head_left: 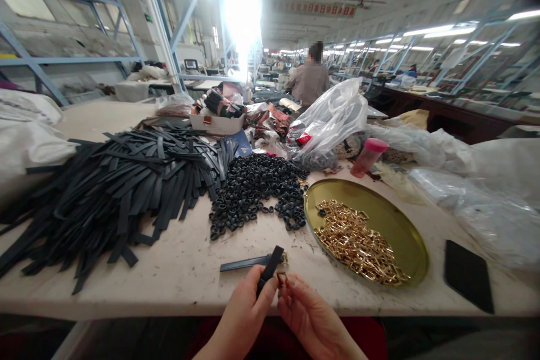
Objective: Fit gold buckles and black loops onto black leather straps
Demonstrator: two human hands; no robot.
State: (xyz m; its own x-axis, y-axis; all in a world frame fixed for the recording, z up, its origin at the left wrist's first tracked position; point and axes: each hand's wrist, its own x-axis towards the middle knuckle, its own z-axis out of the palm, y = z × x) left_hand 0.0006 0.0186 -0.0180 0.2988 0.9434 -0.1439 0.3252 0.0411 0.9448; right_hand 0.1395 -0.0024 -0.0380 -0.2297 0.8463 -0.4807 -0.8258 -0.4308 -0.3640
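Observation:
My left hand (247, 309) is closed on a short black strap (270, 267) that sticks up past the table's front edge. My right hand (306, 306) pinches a small gold buckle (281, 278) right beside the strap's lower part. A second black strap with a gold buckle on its end (248, 262) lies flat on the table just beyond my hands. A round gold tray (392, 219) to the right holds several loose gold buckles (358, 242).
A big heap of black straps (109, 185) fills the left. A pile of black loops (257, 191) lies in the middle. Clear plastic bags (329, 118), a pink cup (368, 156) and a black phone (468, 281) sit right. A person (310, 76) stands far off.

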